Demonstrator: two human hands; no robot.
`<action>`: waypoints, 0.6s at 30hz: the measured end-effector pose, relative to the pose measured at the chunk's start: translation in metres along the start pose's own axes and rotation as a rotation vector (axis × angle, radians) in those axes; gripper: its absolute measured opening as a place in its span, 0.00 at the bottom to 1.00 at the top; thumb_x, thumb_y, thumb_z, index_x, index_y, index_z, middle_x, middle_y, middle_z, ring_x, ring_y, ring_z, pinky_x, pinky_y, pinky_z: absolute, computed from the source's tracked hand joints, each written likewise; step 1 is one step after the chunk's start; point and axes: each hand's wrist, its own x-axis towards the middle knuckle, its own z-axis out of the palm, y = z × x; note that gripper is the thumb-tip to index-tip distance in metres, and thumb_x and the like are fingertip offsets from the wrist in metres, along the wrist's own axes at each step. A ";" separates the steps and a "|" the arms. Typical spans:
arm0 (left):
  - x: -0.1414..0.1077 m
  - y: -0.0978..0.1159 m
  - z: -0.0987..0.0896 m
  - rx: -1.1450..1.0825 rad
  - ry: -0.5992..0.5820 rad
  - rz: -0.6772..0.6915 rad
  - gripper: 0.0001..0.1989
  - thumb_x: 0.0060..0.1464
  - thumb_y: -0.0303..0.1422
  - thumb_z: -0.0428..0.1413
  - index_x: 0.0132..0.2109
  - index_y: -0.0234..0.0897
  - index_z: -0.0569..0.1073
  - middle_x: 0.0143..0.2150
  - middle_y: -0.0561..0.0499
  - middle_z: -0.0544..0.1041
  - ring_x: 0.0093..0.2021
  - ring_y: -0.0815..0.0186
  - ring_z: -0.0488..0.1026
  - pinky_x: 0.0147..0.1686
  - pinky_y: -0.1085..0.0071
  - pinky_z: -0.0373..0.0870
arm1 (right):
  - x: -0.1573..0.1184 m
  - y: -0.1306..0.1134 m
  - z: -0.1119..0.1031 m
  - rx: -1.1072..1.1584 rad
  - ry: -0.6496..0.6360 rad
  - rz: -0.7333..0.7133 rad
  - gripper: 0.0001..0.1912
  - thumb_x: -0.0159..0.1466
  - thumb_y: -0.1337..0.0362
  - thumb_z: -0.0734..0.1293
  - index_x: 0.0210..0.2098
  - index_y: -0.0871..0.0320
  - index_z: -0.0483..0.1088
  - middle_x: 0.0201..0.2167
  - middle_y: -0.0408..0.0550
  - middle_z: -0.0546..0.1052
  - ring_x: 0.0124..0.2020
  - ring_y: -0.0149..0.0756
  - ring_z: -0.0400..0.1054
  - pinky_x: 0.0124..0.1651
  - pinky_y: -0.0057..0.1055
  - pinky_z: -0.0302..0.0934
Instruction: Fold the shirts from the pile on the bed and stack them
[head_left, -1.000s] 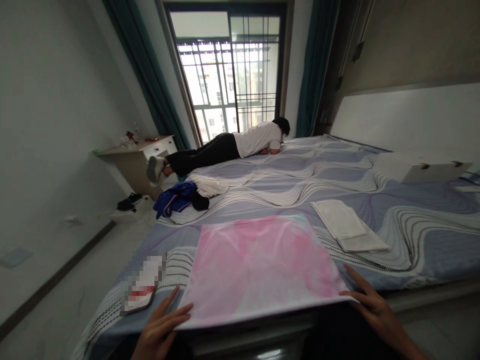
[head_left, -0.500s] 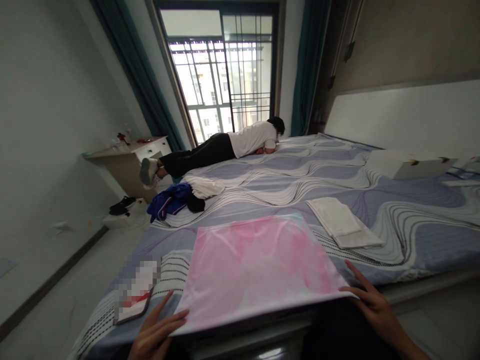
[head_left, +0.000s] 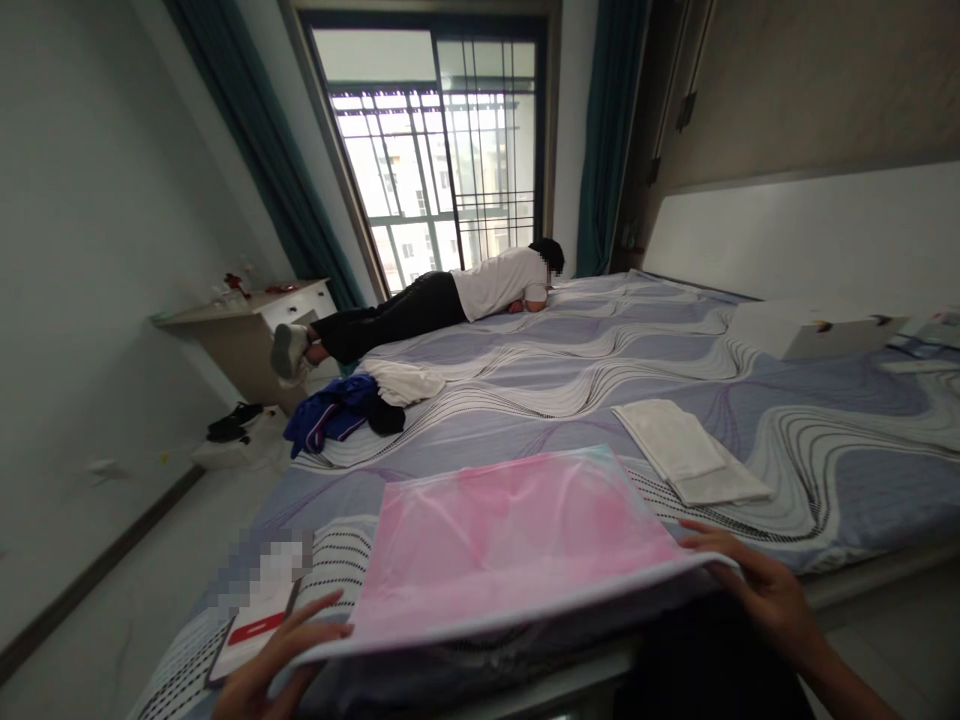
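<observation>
A pink and white cloth [head_left: 510, 540] lies spread near the front edge of the bed, its near edge lifted a little. My left hand [head_left: 281, 655] grips the cloth's near left corner, fingers above and thumb below. At the near right corner, my right hand [head_left: 750, 575] holds the edge in the same way. Beside the cloth on the right lies a folded white cloth [head_left: 679, 450]. A phone-like flat object [head_left: 255, 635] with a red mark rests on the bed by my left hand, partly blurred out.
The patterned bed [head_left: 555, 390] fills the middle. A person [head_left: 480, 285] in a white top lies across its far side. Blue clothing [head_left: 330, 410] and a black item sit at the left edge. A white box [head_left: 817, 330] stands at the right, a desk [head_left: 240, 310] at the back left.
Both hands have lifted the near edge of the pink cloth slightly and curled it up. My left hand has moved left and my right hand slightly right. The view has shifted a little.
</observation>
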 end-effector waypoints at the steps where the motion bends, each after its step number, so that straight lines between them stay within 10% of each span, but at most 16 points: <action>1: 0.019 0.002 0.003 -0.011 0.032 -0.084 0.13 0.57 0.43 0.56 0.46 0.49 0.80 0.51 0.53 0.81 0.52 0.57 0.78 0.52 0.64 0.76 | 0.017 -0.001 0.004 -0.001 0.040 0.041 0.20 0.60 0.44 0.68 0.39 0.51 0.81 0.45 0.50 0.81 0.52 0.55 0.72 0.57 0.46 0.66; 8: 0.128 -0.037 0.069 -0.119 0.164 -0.406 0.24 0.47 0.54 0.57 0.35 0.37 0.79 0.35 0.49 0.82 0.38 0.58 0.77 0.41 0.67 0.74 | 0.131 0.030 0.061 0.031 0.039 0.102 0.27 0.56 0.38 0.67 0.30 0.58 0.78 0.28 0.46 0.79 0.33 0.43 0.71 0.37 0.33 0.66; 18: 0.154 -0.080 0.100 -0.194 0.162 -0.534 0.23 0.46 0.51 0.60 0.36 0.34 0.81 0.36 0.47 0.81 0.37 0.61 0.76 0.38 0.69 0.71 | 0.168 0.080 0.091 0.065 -0.027 0.202 0.24 0.55 0.42 0.69 0.29 0.60 0.77 0.26 0.46 0.78 0.30 0.39 0.69 0.32 0.31 0.62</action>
